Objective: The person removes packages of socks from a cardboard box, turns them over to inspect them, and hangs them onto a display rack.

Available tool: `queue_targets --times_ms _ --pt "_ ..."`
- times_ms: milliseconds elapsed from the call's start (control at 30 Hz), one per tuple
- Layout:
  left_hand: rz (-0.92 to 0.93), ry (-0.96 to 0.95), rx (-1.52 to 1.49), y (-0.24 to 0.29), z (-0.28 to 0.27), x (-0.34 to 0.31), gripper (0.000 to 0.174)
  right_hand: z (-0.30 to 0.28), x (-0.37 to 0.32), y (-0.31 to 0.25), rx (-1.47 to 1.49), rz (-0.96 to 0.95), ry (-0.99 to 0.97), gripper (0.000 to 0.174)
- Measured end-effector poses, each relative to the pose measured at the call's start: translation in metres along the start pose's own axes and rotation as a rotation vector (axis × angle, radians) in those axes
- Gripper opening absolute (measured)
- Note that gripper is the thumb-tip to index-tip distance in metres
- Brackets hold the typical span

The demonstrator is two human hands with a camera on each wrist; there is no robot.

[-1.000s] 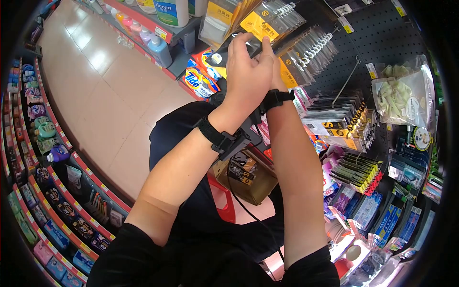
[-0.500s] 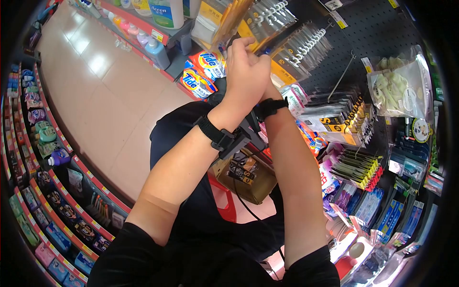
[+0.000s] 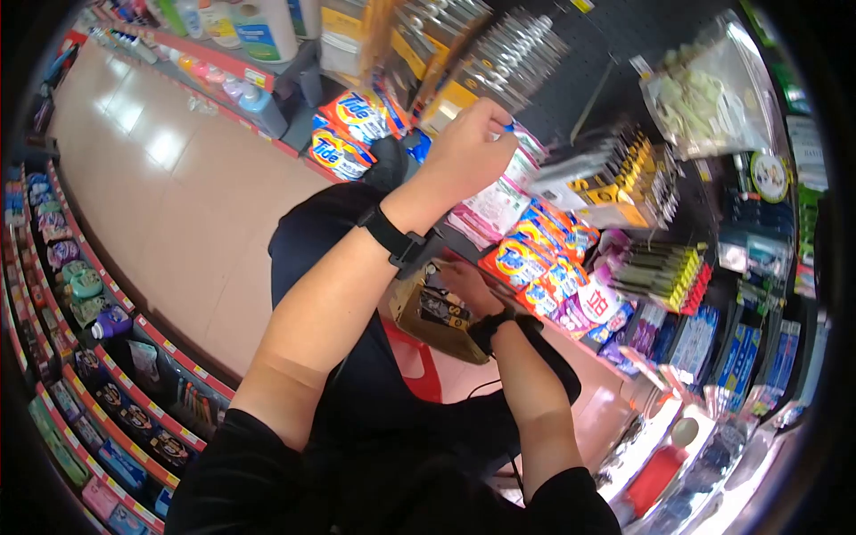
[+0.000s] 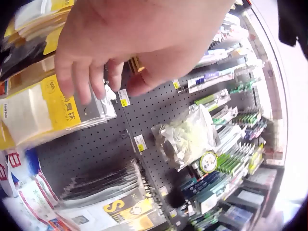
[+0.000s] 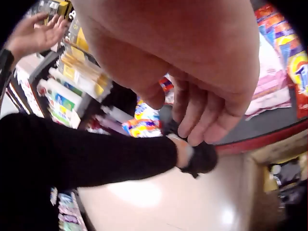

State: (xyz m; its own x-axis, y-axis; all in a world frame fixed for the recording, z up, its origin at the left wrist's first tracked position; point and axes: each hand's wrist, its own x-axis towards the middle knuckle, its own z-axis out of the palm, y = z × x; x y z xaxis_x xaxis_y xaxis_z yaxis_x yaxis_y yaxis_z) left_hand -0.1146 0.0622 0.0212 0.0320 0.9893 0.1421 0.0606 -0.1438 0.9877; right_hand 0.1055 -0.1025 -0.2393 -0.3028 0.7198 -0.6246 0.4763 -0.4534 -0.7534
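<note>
In the head view my left hand (image 3: 473,153) is raised in front of the hanging yellow-labelled packets (image 3: 453,100). The left wrist view shows that hand (image 4: 139,36) with loosely bent fingers, nothing visible between them, close to a clear packet with a yellow label (image 4: 60,111); contact cannot be told. My right hand (image 3: 468,287) is low over an open brown box (image 3: 462,346), where dark and yellow packets (image 3: 439,309) lie. Seen from the right wrist, its fingers (image 5: 197,113) hang loosely curled and hold nothing, with the box (image 5: 258,178) at the lower right.
Orange Tide bags (image 3: 343,153) and pink bags (image 3: 486,214) line the shelf. A clear bag of pale items (image 3: 709,94) and black-yellow packs (image 3: 624,183) hang from the pegboard. Behind the box is a red stool-like object (image 3: 426,374). Tiled floor (image 3: 192,214) extends left.
My right hand has left the hanging packets and dropped to the brown box. My left hand has stayed high, now apart from the right. The head view has shifted, showing more of the shelf.
</note>
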Motion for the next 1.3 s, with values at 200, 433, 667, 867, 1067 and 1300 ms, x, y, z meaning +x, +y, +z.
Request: queue_targets --times_ms 200,433,667,867,1067,1300 --pt "0.106 -0.53 0.984 0.003 0.016 -0.03 0.046 0.007 -0.119 0.086 -0.407 0.216 0.12 0.041" --pt "0.11 -0.805 0.914 -0.009 0.044 -0.039 0.044 0.041 -0.142 0.168 0.214 0.552 0.266 0.029" --pt "0.054 -0.889 0.984 -0.004 0.075 -0.036 0.048 0.077 -0.111 0.156 0.069 0.325 0.259 0.034" --pt "0.047 -0.986 1.039 -0.011 0.091 -0.034 0.046 0.105 -0.088 0.177 0.222 0.402 0.233 0.032" --pt "0.083 -0.96 1.026 -0.011 0.102 -0.04 0.044 0.094 -0.085 0.201 0.166 0.455 0.217 0.029" --pt "0.036 -1.049 1.064 -0.001 0.131 -0.047 0.04 0.079 -0.056 0.243 0.31 0.536 0.332 0.027"
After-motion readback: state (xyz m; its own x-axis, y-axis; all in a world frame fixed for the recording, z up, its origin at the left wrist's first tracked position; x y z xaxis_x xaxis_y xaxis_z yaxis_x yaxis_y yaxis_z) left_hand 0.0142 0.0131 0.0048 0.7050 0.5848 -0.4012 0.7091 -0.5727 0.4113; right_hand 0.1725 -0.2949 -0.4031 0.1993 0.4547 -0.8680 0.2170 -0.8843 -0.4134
